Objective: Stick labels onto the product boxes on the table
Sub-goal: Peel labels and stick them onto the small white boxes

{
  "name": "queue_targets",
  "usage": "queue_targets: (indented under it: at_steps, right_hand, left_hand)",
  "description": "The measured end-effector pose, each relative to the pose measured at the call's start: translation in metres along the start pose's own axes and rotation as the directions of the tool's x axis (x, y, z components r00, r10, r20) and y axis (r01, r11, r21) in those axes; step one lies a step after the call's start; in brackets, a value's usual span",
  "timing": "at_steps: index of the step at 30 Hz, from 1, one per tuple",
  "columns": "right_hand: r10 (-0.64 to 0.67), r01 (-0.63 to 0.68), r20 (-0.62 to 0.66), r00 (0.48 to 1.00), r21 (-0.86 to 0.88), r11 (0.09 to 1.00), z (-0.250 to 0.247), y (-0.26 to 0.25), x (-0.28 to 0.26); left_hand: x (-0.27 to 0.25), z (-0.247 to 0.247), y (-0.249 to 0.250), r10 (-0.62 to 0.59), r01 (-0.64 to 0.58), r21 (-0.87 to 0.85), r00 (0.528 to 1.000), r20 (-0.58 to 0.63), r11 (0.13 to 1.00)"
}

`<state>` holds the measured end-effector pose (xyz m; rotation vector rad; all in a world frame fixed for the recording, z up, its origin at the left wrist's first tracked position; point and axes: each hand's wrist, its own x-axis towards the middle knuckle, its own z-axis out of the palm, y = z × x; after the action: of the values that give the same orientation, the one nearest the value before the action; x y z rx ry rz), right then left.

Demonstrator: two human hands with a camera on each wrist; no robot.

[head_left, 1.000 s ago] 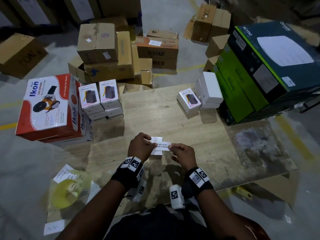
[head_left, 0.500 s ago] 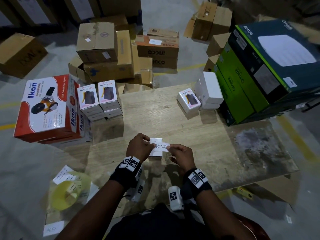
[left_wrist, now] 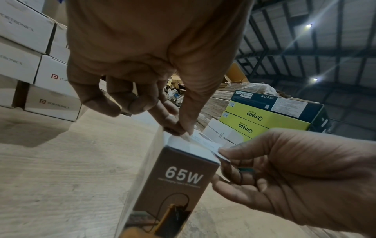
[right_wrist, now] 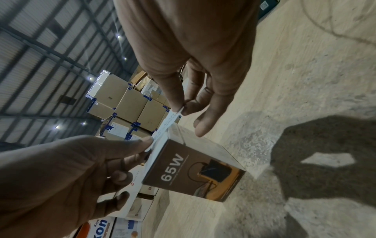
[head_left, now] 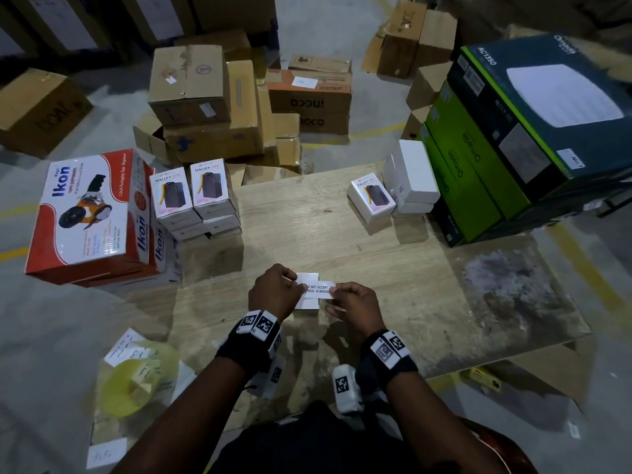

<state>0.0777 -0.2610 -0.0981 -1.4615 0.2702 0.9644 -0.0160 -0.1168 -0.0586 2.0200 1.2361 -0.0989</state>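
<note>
A small product box (head_left: 309, 302) marked 65W (left_wrist: 179, 178) (right_wrist: 195, 169) stands upright near the table's front edge. A white label (head_left: 319, 291) printed "DO NOT ACCEPT IF SEAL IS BROKEN" stretches just above its top. My left hand (head_left: 276, 293) pinches the label's left end (left_wrist: 188, 134) at the box's top. My right hand (head_left: 352, 304) pinches the right end (right_wrist: 179, 111) between thumb and forefinger. In the right wrist view the label (right_wrist: 167, 125) slopes down to the box's top edge. Whether it touches the top I cannot tell.
Stacked Halley 20K boxes (head_left: 191, 196) and a red Ikon box (head_left: 92, 213) stand at the table's left. One Halley box (head_left: 371, 198), white boxes (head_left: 412, 176) and green Omada cartons (head_left: 485, 172) stand at the right. A yellow roll (head_left: 133, 378) lies front left on the wooden table (head_left: 393, 268). Cardboard cartons (head_left: 205, 107) stand behind.
Both hands hold the label as before; they have barely shifted, staying over the small box.
</note>
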Motion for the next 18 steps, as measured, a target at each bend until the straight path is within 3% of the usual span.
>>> queue_targets:
  at_steps: [11,18]
  right_hand:
    - [0.013,-0.013,0.008,1.000,-0.008,1.000,0.005,0.009,0.005]
    - [0.010,-0.010,0.004,1.000,-0.075,0.997,0.011,0.020,0.007]
  left_hand:
    - [0.002,0.000,0.004,-0.058,0.059,0.116,0.998,-0.011,0.992]
    - [0.001,0.002,-0.007,0.021,-0.005,0.246,0.998,-0.064,0.969]
